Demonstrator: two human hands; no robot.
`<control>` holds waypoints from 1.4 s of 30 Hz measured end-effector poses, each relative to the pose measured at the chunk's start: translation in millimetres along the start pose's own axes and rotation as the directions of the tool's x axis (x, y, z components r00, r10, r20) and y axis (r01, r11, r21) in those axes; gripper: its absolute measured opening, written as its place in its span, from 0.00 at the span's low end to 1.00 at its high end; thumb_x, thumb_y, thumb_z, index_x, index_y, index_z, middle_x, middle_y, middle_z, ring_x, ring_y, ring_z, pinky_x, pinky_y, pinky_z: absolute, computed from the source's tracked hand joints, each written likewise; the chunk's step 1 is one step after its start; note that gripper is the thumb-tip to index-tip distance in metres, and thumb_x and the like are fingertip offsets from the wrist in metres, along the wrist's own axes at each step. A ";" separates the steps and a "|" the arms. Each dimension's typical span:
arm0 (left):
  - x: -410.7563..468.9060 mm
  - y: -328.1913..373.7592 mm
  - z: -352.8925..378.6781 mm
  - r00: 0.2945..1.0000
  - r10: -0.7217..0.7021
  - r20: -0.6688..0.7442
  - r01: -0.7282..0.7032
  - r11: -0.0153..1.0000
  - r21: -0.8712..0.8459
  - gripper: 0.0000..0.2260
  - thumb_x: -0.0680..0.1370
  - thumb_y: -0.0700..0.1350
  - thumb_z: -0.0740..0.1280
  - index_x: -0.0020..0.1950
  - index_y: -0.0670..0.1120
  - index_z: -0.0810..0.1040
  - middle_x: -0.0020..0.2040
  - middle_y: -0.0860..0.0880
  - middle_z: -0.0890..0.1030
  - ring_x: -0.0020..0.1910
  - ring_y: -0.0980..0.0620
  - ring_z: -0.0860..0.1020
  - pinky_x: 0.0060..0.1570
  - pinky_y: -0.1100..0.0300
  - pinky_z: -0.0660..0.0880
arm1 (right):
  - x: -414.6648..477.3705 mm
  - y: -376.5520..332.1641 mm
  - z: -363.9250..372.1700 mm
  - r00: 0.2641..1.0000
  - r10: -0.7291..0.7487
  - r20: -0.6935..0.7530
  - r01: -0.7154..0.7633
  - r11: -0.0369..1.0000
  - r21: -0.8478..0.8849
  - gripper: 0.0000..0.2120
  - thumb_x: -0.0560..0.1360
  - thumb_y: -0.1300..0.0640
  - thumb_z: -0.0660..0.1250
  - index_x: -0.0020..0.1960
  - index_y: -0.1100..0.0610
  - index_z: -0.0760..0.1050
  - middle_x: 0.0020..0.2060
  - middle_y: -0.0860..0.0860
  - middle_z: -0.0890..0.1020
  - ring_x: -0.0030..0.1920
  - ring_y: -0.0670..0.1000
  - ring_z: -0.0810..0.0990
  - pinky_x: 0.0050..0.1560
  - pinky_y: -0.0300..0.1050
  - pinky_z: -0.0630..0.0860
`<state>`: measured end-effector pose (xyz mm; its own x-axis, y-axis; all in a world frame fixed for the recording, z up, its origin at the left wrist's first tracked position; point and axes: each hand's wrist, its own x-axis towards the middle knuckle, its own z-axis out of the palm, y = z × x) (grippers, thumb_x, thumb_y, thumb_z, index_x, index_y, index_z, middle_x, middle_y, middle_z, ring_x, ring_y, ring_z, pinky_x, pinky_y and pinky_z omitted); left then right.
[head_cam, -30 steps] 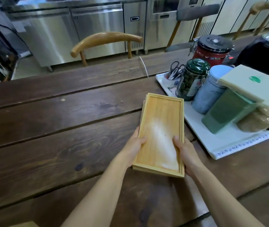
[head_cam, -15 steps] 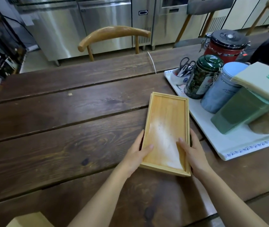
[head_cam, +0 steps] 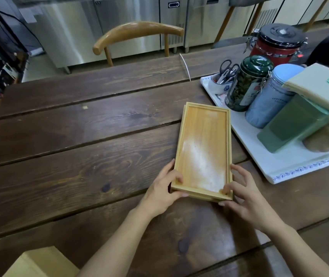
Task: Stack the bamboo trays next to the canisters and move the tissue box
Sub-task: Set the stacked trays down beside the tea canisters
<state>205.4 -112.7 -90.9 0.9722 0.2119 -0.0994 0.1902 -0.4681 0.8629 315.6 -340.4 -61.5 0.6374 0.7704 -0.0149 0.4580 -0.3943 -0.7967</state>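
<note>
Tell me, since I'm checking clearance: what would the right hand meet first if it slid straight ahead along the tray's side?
Likely the white serving tray beside the bamboo trays; the right hand points toward its near edge, though depth is uncertain.

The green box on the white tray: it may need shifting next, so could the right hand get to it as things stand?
Probably yes. The green box sits at the white tray's near side, with bare table between it and the right hand, which would first have to let go of the bamboo trays.

Stacked bamboo trays (head_cam: 203,148) beside canisters (head_cam: 247,84)
</note>
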 end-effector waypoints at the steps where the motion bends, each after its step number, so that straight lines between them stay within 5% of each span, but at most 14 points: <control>1: 0.1 0.5 -1.0 1.000 -0.010 0.000 0.010 1.000 -0.019 0.13 0.69 0.47 0.73 0.42 0.58 0.70 0.71 0.57 0.60 0.74 0.54 0.57 0.68 0.58 0.58 | 0.3 0.3 0.2 1.000 0.007 -0.009 -0.007 1.000 -0.016 0.08 0.67 0.65 0.73 0.43 0.61 0.76 0.66 0.43 0.57 0.65 0.38 0.64 0.57 0.23 0.63; 4: 0.4 2.2 -3.5 0.999 -0.034 0.004 0.034 0.998 -0.058 0.14 0.70 0.47 0.73 0.39 0.62 0.69 0.70 0.58 0.61 0.74 0.55 0.57 0.71 0.51 0.61 | 1.9 2.0 -0.2 0.999 0.027 -0.046 -0.030 0.996 -0.078 0.08 0.67 0.67 0.72 0.42 0.59 0.75 0.66 0.51 0.59 0.55 0.41 0.72 0.52 0.25 0.67; 10: -0.2 1.1 -2.0 0.999 -0.040 -0.023 0.039 0.999 -0.038 0.17 0.70 0.44 0.73 0.38 0.63 0.67 0.69 0.59 0.61 0.74 0.57 0.57 0.70 0.49 0.64 | 0.2 3.0 5.9 0.994 -0.019 -0.104 0.008 0.994 -0.106 0.10 0.66 0.69 0.72 0.42 0.59 0.74 0.66 0.50 0.60 0.63 0.31 0.63 0.52 0.23 0.67; 12: -0.2 0.2 -1.4 0.999 -0.032 -0.038 0.031 0.999 -0.020 0.18 0.70 0.44 0.73 0.38 0.62 0.67 0.69 0.60 0.61 0.73 0.59 0.57 0.69 0.50 0.65 | -0.9 2.2 9.2 0.993 -0.009 -0.118 -0.005 0.993 -0.116 0.10 0.66 0.70 0.72 0.41 0.62 0.73 0.63 0.52 0.67 0.62 0.38 0.69 0.51 0.30 0.72; 14: -1.0 -0.6 -0.1 0.998 -0.019 -0.055 0.017 1.000 -0.026 0.18 0.70 0.43 0.73 0.38 0.61 0.66 0.67 0.59 0.64 0.72 0.59 0.58 0.68 0.49 0.66 | -2.5 2.1 12.4 0.990 0.013 -0.142 -0.033 0.989 -0.141 0.10 0.65 0.70 0.73 0.41 0.62 0.73 0.52 0.55 0.77 0.49 0.51 0.78 0.45 0.41 0.74; 18: -3.5 -1.4 4.2 0.996 -0.021 -0.089 0.014 0.997 -0.070 0.20 0.70 0.40 0.73 0.38 0.61 0.65 0.68 0.56 0.68 0.73 0.54 0.61 0.67 0.47 0.67 | -5.3 0.9 16.9 0.985 0.039 -0.168 -0.068 0.983 -0.171 0.10 0.66 0.69 0.72 0.44 0.62 0.74 0.39 0.52 0.79 0.39 0.54 0.79 0.40 0.36 0.69; 22: -5.5 -2.0 4.5 0.994 -0.064 -0.093 0.059 0.996 -0.061 0.21 0.70 0.40 0.73 0.38 0.63 0.66 0.74 0.47 0.66 0.72 0.51 0.63 0.66 0.45 0.67 | -7.2 0.4 22.4 0.979 0.033 -0.199 -0.066 0.985 -0.162 0.11 0.66 0.68 0.73 0.44 0.62 0.73 0.39 0.53 0.79 0.37 0.56 0.79 0.38 0.41 0.71; 30: -10.3 0.8 5.6 0.995 -0.065 -0.075 0.064 0.998 -0.004 0.22 0.70 0.45 0.73 0.44 0.68 0.65 0.74 0.50 0.64 0.71 0.50 0.64 0.68 0.46 0.67 | -12.4 1.1 21.3 0.986 0.023 -0.165 -0.057 0.978 -0.202 0.14 0.66 0.61 0.75 0.48 0.59 0.72 0.43 0.46 0.77 0.40 0.54 0.80 0.39 0.32 0.69; 34: -8.2 2.4 -2.1 0.997 -0.072 0.029 0.076 0.984 -0.161 0.30 0.68 0.63 0.69 0.65 0.71 0.57 0.69 0.68 0.65 0.68 0.65 0.65 0.65 0.66 0.65 | -10.2 1.3 15.3 0.969 0.216 -0.120 -0.176 0.945 0.276 0.32 0.66 0.42 0.70 0.67 0.44 0.63 0.62 0.31 0.71 0.62 0.36 0.71 0.61 0.33 0.68; 36: 1.3 7.8 -4.9 0.991 -0.121 0.062 0.135 0.942 -0.307 0.28 0.70 0.66 0.65 0.66 0.72 0.57 0.63 0.77 0.66 0.65 0.71 0.66 0.60 0.71 0.65 | 1.0 1.5 14.0 0.939 0.329 -0.101 -0.250 0.853 0.459 0.38 0.65 0.40 0.68 0.71 0.44 0.56 0.68 0.34 0.64 0.65 0.34 0.64 0.63 0.37 0.62; 39: 26.9 14.6 -6.9 0.975 -0.194 0.111 0.223 0.864 -0.452 0.31 0.71 0.67 0.62 0.72 0.64 0.58 0.67 0.66 0.69 0.67 0.62 0.67 0.59 0.66 0.66 | 25.3 -0.1 10.8 0.921 0.387 -0.039 -0.305 0.780 0.547 0.38 0.65 0.35 0.65 0.71 0.42 0.56 0.65 0.33 0.65 0.61 0.28 0.66 0.59 0.34 0.62; 42: 55.3 19.7 -9.6 0.964 -0.229 0.134 0.266 0.819 -0.509 0.30 0.75 0.62 0.59 0.75 0.60 0.55 0.72 0.56 0.67 0.68 0.56 0.68 0.57 0.63 0.70 | 50.6 0.2 7.0 0.909 0.417 -0.002 -0.326 0.714 0.620 0.36 0.64 0.35 0.65 0.70 0.41 0.60 0.62 0.38 0.73 0.59 0.37 0.73 0.59 0.40 0.70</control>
<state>261.6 -101.9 -74.6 0.9119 0.1968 -0.3601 0.3444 0.1101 0.9323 343.6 -298.0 -66.6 0.7718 0.5349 -0.3440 -0.2645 -0.2219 -0.9385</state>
